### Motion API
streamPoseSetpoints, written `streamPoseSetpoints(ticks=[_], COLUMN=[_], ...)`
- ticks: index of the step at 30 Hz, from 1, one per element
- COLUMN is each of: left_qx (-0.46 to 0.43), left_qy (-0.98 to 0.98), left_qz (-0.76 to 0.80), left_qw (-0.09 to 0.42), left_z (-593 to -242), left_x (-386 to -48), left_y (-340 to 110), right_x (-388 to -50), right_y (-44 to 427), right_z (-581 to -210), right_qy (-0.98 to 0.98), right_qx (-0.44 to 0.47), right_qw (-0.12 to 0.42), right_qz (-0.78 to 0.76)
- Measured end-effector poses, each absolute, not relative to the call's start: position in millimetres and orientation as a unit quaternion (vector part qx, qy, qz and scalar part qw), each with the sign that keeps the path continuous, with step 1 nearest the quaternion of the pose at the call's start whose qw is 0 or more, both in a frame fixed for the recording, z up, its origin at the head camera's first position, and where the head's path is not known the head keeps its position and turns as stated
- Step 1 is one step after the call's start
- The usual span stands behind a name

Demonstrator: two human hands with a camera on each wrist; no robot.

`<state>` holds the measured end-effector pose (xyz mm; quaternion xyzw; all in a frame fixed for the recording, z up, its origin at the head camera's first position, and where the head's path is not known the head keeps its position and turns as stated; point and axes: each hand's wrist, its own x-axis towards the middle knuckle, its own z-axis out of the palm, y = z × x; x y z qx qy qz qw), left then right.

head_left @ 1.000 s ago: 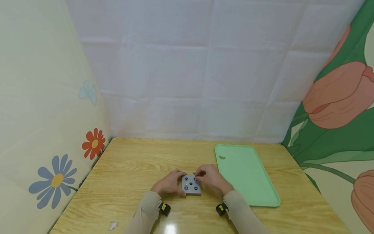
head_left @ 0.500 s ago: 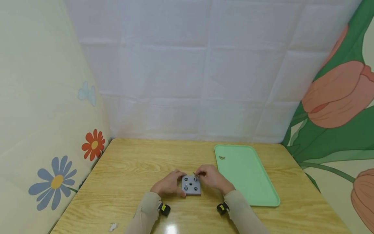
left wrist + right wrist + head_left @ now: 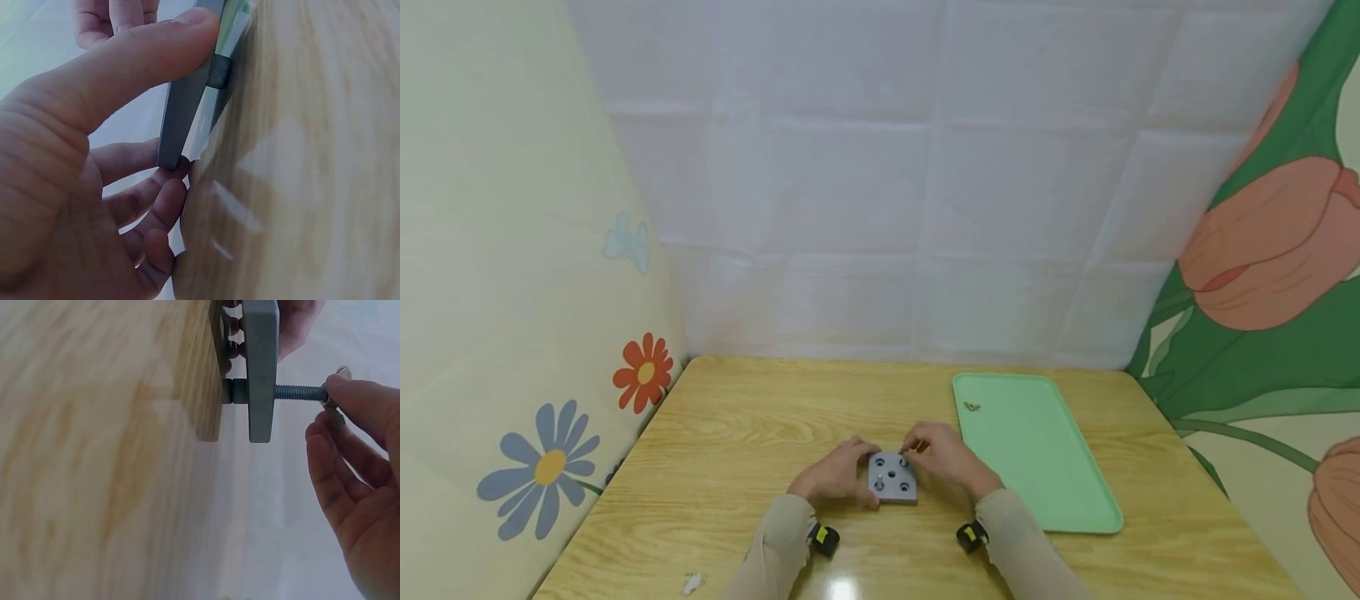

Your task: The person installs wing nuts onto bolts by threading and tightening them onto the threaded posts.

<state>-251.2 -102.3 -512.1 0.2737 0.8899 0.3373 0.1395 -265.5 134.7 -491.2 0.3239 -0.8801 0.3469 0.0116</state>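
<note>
A grey metal plate [image 3: 892,492] with several holes is raised off the table on bolt heads. My left hand [image 3: 835,473] grips its left side, the thumb on the near edge and the fingers at the far edge. At the far right corner a threaded bolt [image 3: 300,393] sticks up through the plate. My right hand [image 3: 946,458] pinches a brass-coloured wing nut [image 3: 338,417] at that bolt's tip between thumb and fingers. Another bolt [image 3: 879,481] stands in the near left hole with its top bare.
To the right lies a light green tray [image 3: 1037,450]. One more wing nut [image 3: 972,407] sits in its far left corner. A small white scrap [image 3: 692,583] lies at the table's front left. Cloth walls [image 3: 850,208] border the table [image 3: 760,400] at the back and sides.
The wing nut has turned in the right fingers, its wing now showing at a different angle. My left hand and the plate have kept their places.
</note>
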Motion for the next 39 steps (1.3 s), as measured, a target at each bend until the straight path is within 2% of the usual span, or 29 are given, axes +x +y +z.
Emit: streamPoseSetpoints(ticks=[5, 19, 30, 39], left_qx=[0.265, 0.249, 0.251, 0.252], left_qy=[0.891, 0.892, 0.892, 0.895], left_qz=[0.339, 0.347, 0.347, 0.339], left_qw=[0.144, 0.147, 0.143, 0.142], left_z=[-511.3, -511.6, -512.7, -514.1], left_x=[-250.3, -248.8, -250.0, -250.2], left_y=[-101.5, -100.0, -101.3, -100.9], right_x=[-265.4, -262.5, -262.4, -262.9], right_y=[136.3, 135.5, 135.9, 134.8], right_z=[-493.1, -492.3, -489.3, -489.7], right_qy=[-0.885, -0.891, -0.892, -0.884], right_qx=[0.303, 0.301, 0.308, 0.348], right_qw=[-0.001, 0.007, -0.015, 0.018], right_qz=[0.354, 0.338, 0.332, 0.312])
